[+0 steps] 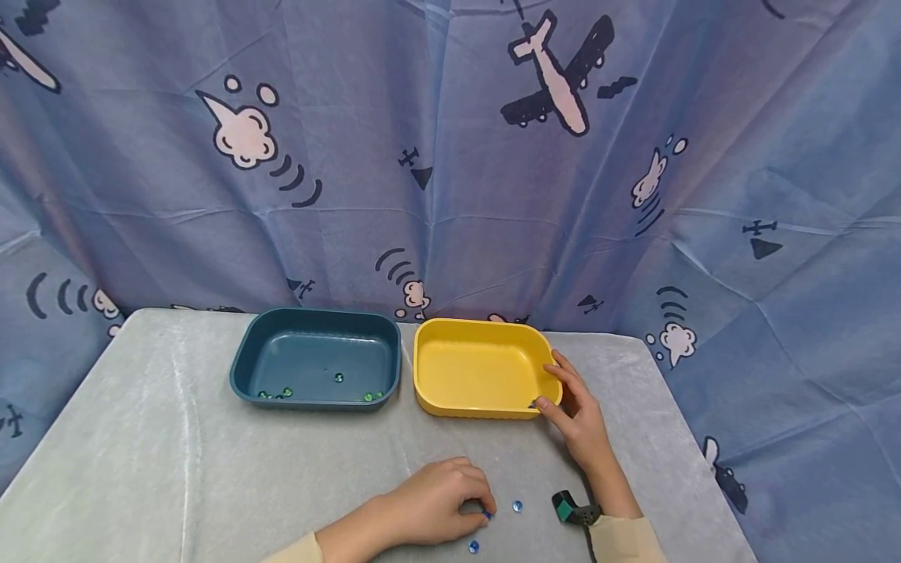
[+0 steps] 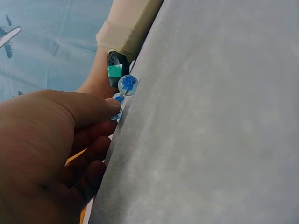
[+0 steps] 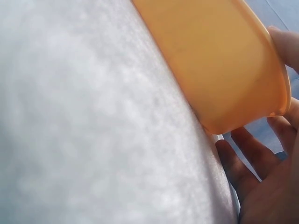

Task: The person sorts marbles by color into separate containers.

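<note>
My left hand (image 1: pixel 445 500) is low over the cloth, its thumb and fingertips pinching a blue glass marble (image 1: pixel 487 514). Two more blue marbles lie beside it: one marble (image 1: pixel 517 506) to the right, another marble (image 1: pixel 474 546) nearer the front. In the left wrist view, the held marble (image 2: pixel 117 114) is partly covered by the thumb. My right hand (image 1: pixel 580 418) holds the right end of a yellow box (image 1: pixel 486 410), thumb on the near rim and fingers about the corner. Something dark blue (image 1: pixel 533 404) shows inside that corner, by the thumb.
A dark teal box (image 1: pixel 315 405) stands left of the yellow one, with several green marbles (image 1: pixel 339 378) in it. Pale grey cloth (image 1: pixel 127 438) covers the table. A patterned blue curtain (image 1: pixel 352 156) hangs behind. A dark band with a green square (image 1: pixel 573 510) sits at my right wrist.
</note>
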{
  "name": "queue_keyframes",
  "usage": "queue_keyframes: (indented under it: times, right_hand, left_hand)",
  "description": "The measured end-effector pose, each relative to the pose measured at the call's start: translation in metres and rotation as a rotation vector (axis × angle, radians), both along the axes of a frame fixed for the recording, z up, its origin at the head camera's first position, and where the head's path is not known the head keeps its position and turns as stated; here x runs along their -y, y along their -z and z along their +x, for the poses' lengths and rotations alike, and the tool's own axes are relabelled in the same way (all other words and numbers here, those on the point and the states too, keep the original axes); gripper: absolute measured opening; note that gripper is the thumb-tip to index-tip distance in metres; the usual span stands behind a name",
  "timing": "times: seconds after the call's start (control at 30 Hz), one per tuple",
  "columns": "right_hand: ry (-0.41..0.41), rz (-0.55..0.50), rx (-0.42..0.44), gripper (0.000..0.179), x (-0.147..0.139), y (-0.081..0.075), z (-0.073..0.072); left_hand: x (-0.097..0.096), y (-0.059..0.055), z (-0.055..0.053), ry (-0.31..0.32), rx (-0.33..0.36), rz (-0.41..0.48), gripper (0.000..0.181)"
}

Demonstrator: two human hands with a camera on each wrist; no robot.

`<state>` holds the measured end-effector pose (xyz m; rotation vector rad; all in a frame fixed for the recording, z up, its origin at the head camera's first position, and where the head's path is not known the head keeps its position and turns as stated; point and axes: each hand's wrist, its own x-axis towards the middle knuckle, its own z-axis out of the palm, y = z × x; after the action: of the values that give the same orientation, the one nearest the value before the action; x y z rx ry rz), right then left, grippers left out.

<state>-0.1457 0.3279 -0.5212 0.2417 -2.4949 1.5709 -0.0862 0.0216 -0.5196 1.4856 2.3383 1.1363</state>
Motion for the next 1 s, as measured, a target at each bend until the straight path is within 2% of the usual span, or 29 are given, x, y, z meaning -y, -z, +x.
queue_keyframes:
  times: [0.4, 0.63, 0.9, 1.0]
  right_hand:
    - [-0.003, -0.004, 0.006, 0.052, 0.000, -0.001, 0.000]
    - [-0.008, -0.007, -0.001, 0.052, -0.002, 0.001, -0.001]
    - [-0.021, -0.011, -0.015, 0.051, -0.002, 0.002, -0.001]
    - [-0.021, -0.010, -0.017, 0.051, -0.001, 0.001, -0.001]
  left_hand:
    - [0.001, -0.005, -0.005, -0.004, 0.028, 0.025, 0.007]
    - [0.004, -0.016, -0.009, -0.051, 0.016, 0.036, 0.007]
    - [0.009, -0.030, -0.019, -0.067, 0.068, 0.078, 0.009]
    - [0.010, -0.036, -0.022, -0.084, 0.048, 0.099, 0.009]
